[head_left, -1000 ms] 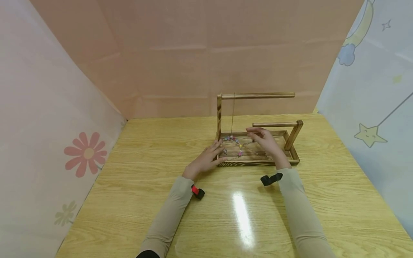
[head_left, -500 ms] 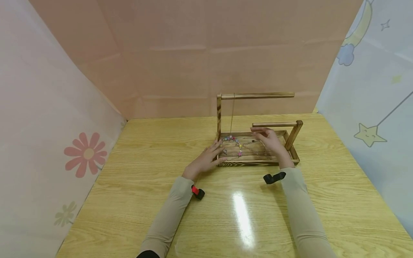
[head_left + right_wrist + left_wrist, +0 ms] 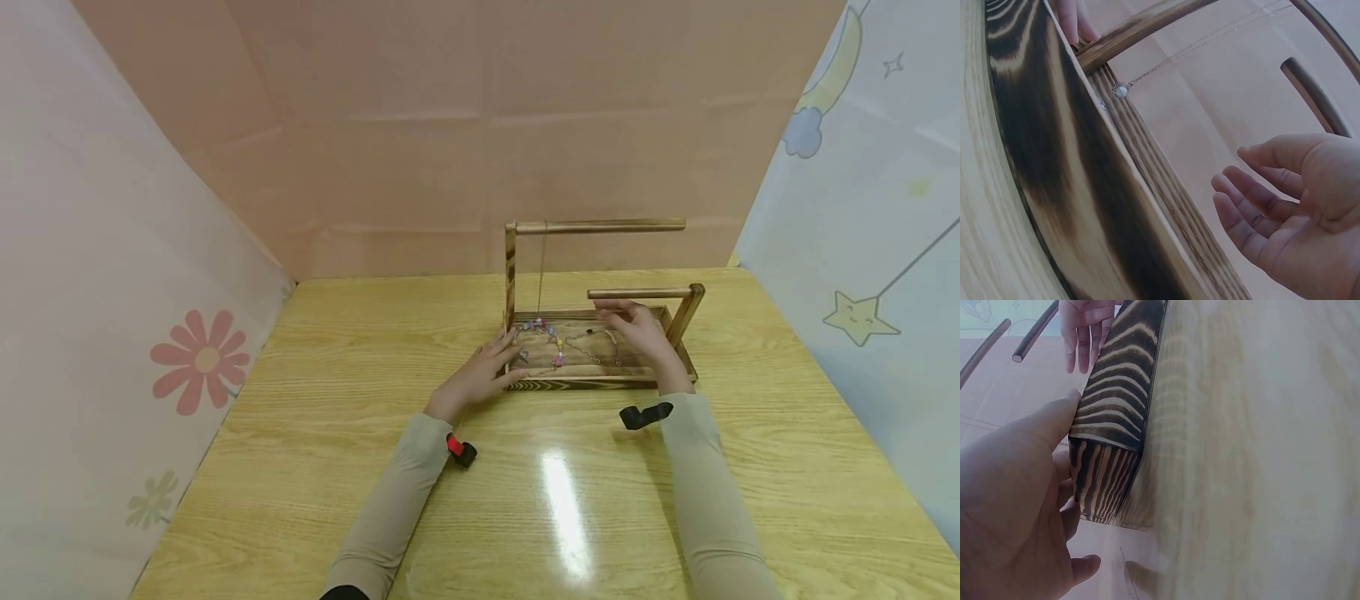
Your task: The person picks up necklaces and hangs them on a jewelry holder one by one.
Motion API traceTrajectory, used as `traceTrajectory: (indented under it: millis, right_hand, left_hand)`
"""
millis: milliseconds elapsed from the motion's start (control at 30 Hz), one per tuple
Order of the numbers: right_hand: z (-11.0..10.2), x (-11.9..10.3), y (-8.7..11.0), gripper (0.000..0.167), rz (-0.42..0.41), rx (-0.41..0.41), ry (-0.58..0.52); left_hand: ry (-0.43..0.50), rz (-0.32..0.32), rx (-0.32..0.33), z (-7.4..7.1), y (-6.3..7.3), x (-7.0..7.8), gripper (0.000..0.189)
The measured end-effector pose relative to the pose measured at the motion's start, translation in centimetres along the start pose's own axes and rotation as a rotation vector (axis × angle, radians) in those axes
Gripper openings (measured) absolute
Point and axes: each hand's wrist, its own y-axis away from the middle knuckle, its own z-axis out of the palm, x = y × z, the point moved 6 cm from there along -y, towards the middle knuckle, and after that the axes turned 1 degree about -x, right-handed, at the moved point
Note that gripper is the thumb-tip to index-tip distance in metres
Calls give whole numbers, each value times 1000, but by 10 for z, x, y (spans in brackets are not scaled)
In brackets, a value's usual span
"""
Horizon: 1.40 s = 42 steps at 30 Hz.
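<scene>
A wooden jewellery stand with a shallow tray (image 3: 592, 383) stands on the table. My left hand (image 3: 474, 377) rests at the tray's left end, fingers straight, the thumb by the front rim. Over the tray's right part, just below the lower bar (image 3: 637, 293), hovers my right hand (image 3: 641, 337) with loosely bent fingers and nothing in them. A thin necklace (image 3: 542, 275) hangs from the upper bar (image 3: 600, 226); its round pendant (image 3: 1121, 90) shows in the right wrist view. Inside the tray lie a colourful beaded bracelet (image 3: 559, 342) and a fine chain (image 3: 588, 353) near a dark bead (image 3: 589, 332).
The stand's left post (image 3: 511, 275) and shorter right post (image 3: 684, 315) rise from the tray ends. A wood-grain table (image 3: 360, 350) surrounds it. Behind hangs a plain pinkish sheet (image 3: 390, 150), with patterned sheets on both sides.
My right hand has moved a little to the right over the tray, uncovering more of the chain and the dark bead. The left hand has stayed at the tray's left end.
</scene>
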Motion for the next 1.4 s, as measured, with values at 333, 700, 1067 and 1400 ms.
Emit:
traceTrajectory:
  millis: [333, 700, 1067, 1400]
  right_hand:
    - [-7, 7, -2, 47, -3, 3, -21]
    - [-12, 18, -4, 47, 19, 12, -17]
    - [-13, 25, -3, 48, 41, 19, 66]
    - [-12, 28, -3, 48, 22, 31, 141]
  left_hand:
    - [3, -1, 1, 2, -1, -1, 61]
    - [6, 3, 9, 2, -2, -3, 61]
    - [7, 5, 3, 2, -2, -3, 61]
    - [14, 5, 2, 2, -2, -3, 61]
